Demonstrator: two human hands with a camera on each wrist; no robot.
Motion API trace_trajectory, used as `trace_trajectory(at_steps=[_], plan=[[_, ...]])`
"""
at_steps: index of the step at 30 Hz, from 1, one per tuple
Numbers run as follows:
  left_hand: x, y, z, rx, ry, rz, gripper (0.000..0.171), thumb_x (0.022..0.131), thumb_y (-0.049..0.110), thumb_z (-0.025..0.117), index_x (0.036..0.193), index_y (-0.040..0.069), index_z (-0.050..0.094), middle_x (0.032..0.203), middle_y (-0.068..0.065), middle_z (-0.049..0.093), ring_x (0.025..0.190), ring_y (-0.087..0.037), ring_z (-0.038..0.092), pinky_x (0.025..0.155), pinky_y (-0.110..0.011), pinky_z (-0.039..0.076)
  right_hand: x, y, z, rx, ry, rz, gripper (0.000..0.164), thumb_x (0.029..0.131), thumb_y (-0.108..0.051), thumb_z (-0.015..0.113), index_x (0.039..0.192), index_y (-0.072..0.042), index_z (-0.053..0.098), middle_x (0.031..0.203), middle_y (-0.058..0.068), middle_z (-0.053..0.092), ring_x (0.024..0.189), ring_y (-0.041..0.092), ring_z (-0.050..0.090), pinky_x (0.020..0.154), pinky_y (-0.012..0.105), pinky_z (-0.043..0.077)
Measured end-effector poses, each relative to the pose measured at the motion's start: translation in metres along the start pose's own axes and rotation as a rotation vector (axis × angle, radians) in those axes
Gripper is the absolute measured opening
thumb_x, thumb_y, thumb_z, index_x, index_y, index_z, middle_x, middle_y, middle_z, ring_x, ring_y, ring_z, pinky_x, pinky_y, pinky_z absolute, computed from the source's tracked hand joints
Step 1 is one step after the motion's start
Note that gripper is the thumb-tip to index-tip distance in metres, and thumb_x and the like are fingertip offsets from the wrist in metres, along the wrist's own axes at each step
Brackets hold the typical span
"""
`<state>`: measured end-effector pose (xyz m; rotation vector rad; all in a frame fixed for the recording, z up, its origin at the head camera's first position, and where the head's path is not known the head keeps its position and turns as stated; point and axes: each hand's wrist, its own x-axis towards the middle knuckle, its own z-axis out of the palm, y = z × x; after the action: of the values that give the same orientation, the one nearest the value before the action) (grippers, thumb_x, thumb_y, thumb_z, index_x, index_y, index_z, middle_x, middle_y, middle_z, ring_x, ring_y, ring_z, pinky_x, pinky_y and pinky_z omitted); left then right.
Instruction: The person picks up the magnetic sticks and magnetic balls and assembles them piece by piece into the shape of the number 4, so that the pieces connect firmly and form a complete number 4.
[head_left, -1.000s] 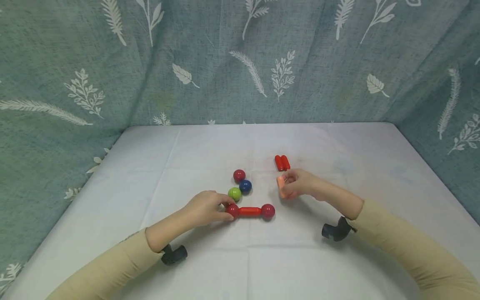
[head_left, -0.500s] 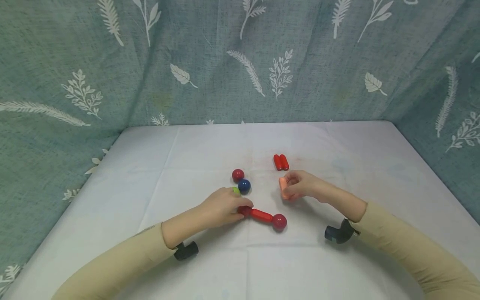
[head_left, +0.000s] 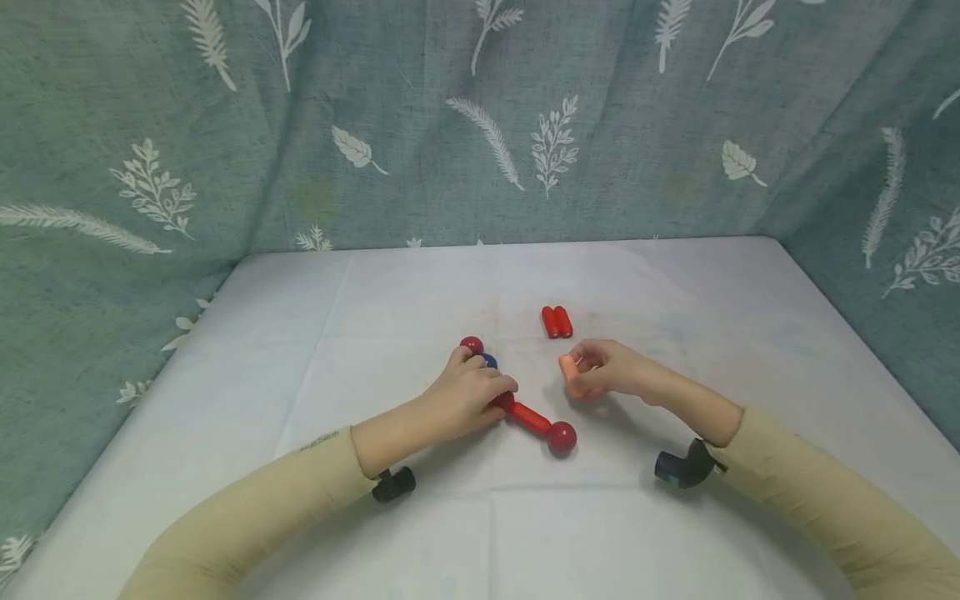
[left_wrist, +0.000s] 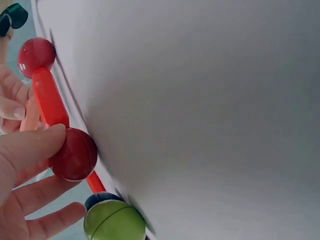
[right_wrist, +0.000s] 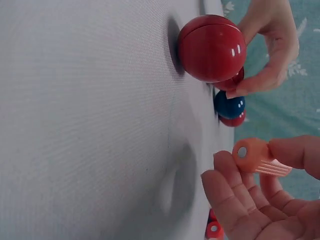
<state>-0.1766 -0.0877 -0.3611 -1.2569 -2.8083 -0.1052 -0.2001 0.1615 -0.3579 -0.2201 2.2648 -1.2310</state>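
Observation:
My left hand (head_left: 465, 396) grips a dark red ball (left_wrist: 75, 155) between thumb and fingers. A red stick (left_wrist: 50, 97) joins that ball to a second red ball (head_left: 561, 438), so the piece lies slantwise, its free end toward the lower right. My right hand (head_left: 603, 368) pinches an orange ribbed stick (right_wrist: 255, 155) with a round metal disc in its end. It is held just beyond the joined piece, apart from it. By my left fingers are a green ball (left_wrist: 115, 222), hidden in the head view, and a blue ball (right_wrist: 230, 104), partly covered there.
Another red ball (head_left: 471, 343) sits behind the blue one. Two red sticks (head_left: 557, 322) lie side by side farther back on the white tablecloth (head_left: 420, 542). A leaf-patterned curtain (head_left: 420, 125) hangs behind the table.
My left hand has moved right, then farther away, carrying the joined balls and stick. The piece has turned from level to slanted, and the hand now covers the green ball. My right hand stays nearly still.

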Motion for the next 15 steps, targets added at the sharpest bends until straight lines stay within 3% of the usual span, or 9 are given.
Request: trace_trajectory(at_steps=[6, 15], plan=[[0.012, -0.002, -0.001, 0.082, 0.016, 0.031, 0.025, 0.075, 0.022, 0.075, 0.099, 0.02, 0.067, 0.093, 0.007, 0.069, 0.079, -0.015, 0.048, 0.078, -0.036, 0.029, -0.007, 0.004, -0.003, -0.106, 0.029, -0.047, 0.034, 0.082, -0.017, 0.062, 0.113, -0.006, 0.054, 0.096, 0.008, 0.056, 0.084, 0.019, 0.053, 0.072, 0.03, 0.047], [0.03, -0.009, -0.001, 0.064, -0.005, 0.001, 0.025, 0.076, 0.019, 0.074, 0.1, 0.024, 0.069, 0.094, 0.007, 0.069, 0.078, -0.014, 0.048, 0.071, -0.03, 0.029, -0.017, 0.009, 0.003, -0.262, 0.02, -0.136, 0.025, 0.083, -0.017, 0.065, 0.107, -0.012, 0.061, 0.091, 0.003, 0.061, 0.085, 0.017, 0.055, 0.072, 0.031, 0.046]])
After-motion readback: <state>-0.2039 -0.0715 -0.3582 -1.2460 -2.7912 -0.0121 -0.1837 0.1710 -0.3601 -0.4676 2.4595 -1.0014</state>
